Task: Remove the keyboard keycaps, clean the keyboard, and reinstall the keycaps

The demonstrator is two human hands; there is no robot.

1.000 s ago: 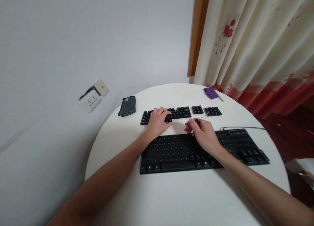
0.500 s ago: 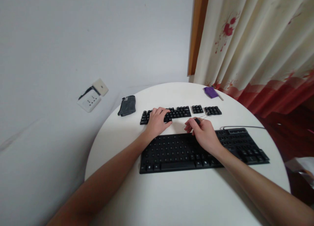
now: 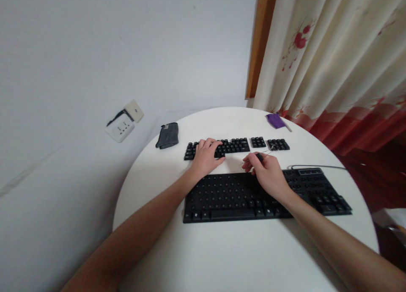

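My left hand (image 3: 205, 157) lies over loose black keycaps (image 3: 236, 145) set out in rows behind the keyboard; its fingers are spread, with the tips on or just above the keys. Closed around the black handle of what looks like a wire keycap puller (image 3: 259, 157) is my right hand (image 3: 267, 169), held above the keyboard's back edge. Thin wires stick out from that hand on both sides. Below both hands lies a black keyboard (image 3: 218, 194). Many of its key posts are bare on the left and middle, while the space bar and bottom-row keys are in place.
Two small keycap blocks, a middle one (image 3: 258, 142) and a right one (image 3: 278, 144), sit beside the long rows. A dark grey pouch (image 3: 168, 135) and a purple cloth (image 3: 275, 121) lie farther back on the round white table (image 3: 203, 254). The keyboard's cable (image 3: 317, 166) runs off right.
The whole view has shifted slightly, so everything appears a little farther right. Both hands keep nearly the same pose, the right one still gripping the puller.
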